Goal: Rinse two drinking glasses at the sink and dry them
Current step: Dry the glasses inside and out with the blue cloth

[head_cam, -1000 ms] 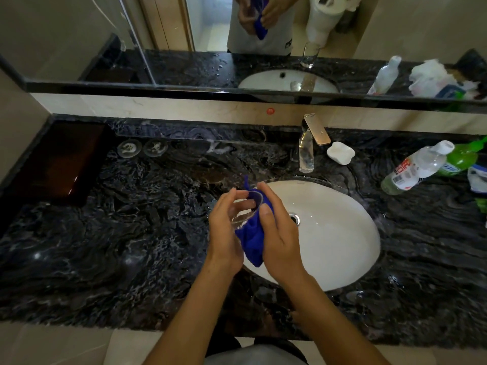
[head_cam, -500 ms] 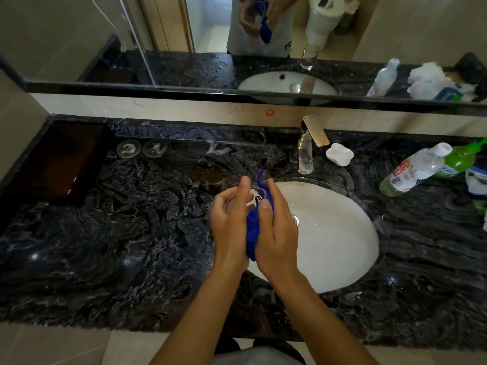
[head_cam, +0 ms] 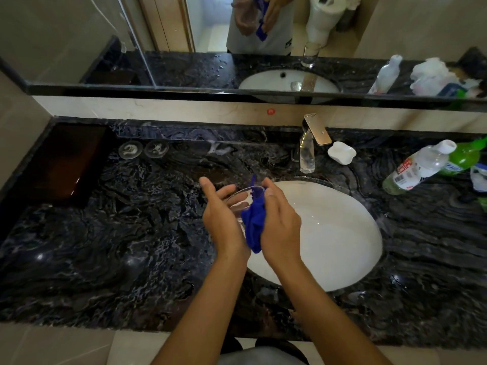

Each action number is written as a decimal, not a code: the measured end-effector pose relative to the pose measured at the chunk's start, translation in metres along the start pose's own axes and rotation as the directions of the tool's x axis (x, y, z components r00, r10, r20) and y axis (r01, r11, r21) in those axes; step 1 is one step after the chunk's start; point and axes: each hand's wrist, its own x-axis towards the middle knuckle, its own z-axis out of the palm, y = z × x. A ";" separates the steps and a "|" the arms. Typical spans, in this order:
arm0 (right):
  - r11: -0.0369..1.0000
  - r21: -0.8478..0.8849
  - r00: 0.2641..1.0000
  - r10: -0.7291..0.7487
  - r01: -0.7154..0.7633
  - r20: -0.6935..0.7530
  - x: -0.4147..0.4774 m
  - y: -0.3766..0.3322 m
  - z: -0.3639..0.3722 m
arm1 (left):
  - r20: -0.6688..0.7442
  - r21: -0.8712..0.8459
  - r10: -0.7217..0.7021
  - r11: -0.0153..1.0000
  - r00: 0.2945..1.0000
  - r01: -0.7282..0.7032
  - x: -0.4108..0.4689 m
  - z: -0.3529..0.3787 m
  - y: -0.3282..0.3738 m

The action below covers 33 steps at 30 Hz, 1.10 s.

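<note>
Glass (head_cam: 241,198) between the hands: left hand (head_cam: 224,217) spread against its side, right hand (head_cam: 280,222) pinching cloth (head_cam: 253,223) at its rim; bottle (head_cam: 419,167) label writing too small to read

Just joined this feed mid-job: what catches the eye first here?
Two hands meet over the left rim of the white sink: a clear drinking glass rests against the left hand while the right hand pinches a blue cloth into it. Behind stands a chrome faucet; a clear bottle and a green bottle sit at the counter's right end.
</note>
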 end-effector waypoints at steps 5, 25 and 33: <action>0.957 -0.237 0.986 -0.165 0.164 0.016 -0.002 0.009 -0.002 | 0.180 0.052 0.012 0.998 0.984 -0.022 -0.001 -0.003 -0.007; 0.940 0.242 0.964 0.261 -0.242 -0.051 0.011 -0.005 0.005 | 0.224 0.259 0.556 0.758 0.800 -0.599 0.002 -0.004 -0.022; 0.980 0.177 0.996 0.086 -0.088 0.018 0.006 0.001 -0.002 | 0.065 -0.004 0.238 0.971 0.969 -0.238 0.004 0.000 -0.007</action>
